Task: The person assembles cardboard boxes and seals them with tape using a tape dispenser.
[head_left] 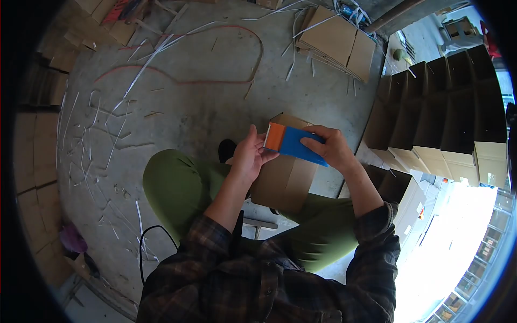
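A flat blue piece with an orange end (301,144) is held above a brown cardboard box (285,180) between my knees. My right hand (331,148) grips its blue right end, thumb on top and fingers behind the far edge. At the orange end, my left hand (252,155) has its palm turned up, thumb raised and fingers apart, with fingertips at or just under the lower left corner. Whether those fingertips bear any of its weight is unclear.
Flattened cardboard (334,40) lies at the upper right. Open cardboard compartments (436,102) stand on the right. White straps (142,72) and a red cord are scattered over the floor. Stacked boxes (37,177) line the left side.
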Tool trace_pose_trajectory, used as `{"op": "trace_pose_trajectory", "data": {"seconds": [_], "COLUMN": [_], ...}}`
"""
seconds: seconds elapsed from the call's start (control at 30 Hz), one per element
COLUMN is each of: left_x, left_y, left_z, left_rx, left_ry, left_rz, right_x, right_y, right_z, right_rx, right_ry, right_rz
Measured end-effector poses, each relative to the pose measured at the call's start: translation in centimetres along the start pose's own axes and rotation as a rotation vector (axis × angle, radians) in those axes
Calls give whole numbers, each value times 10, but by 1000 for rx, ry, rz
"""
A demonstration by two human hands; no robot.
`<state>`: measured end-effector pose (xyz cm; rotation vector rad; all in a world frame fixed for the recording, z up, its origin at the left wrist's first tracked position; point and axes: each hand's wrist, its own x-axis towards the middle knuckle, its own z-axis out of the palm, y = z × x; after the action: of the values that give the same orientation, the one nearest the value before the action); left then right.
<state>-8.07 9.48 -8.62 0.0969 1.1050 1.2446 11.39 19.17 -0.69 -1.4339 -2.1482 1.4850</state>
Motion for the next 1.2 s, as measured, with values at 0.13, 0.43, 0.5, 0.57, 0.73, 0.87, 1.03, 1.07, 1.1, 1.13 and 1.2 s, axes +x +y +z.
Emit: {"op": "trace_pose_trajectory", "data": {"seconds": [0.13, 0.43, 0.5, 0.57, 0.73, 0.87, 1.03, 1.07, 1.1, 1.13, 1.2], "left_x": [16, 24, 20, 19, 9, 21, 26, 26, 27, 27, 31], "left_y": [-4, -10, -3, -1, -2, -3, -5, -5, -6, -7, -9], "left_z": [-7, -14, -13, -10, 3, -15, -8, -6, -6, -5, -5], "left_rx": [-298, -211, -313, -242, 186, -372, -221, -149, -149, -133, -118], "left_ry": [-90, -112, -177, -151, 6, -195, -78, -29, -30, -17, -4], "left_rz": [-226, -193, -226, -212, 8, -273, -251, -227, -227, -214, -202], "right_x": [2, 6, 6, 7, 8, 7, 7, 6, 6, 5, 5], "right_y": [-5, -6, -7, 1, 1, 6, 2, -1, -3, -4, -4], "right_z": [-2, -5, -7, -2, -2, -4, -4, -4, -4, -4, -5], "right_rx": [7, -33, 24, -19, -87, -3, 53, 17, -21, -21, -39], "right_ry": [-10, -24, -36, -9, 8, 13, 6, -4, -15, -17, -27], "right_rz": [114, 121, 168, 119, 90, 98, 93, 112, 130, 131, 110]}}
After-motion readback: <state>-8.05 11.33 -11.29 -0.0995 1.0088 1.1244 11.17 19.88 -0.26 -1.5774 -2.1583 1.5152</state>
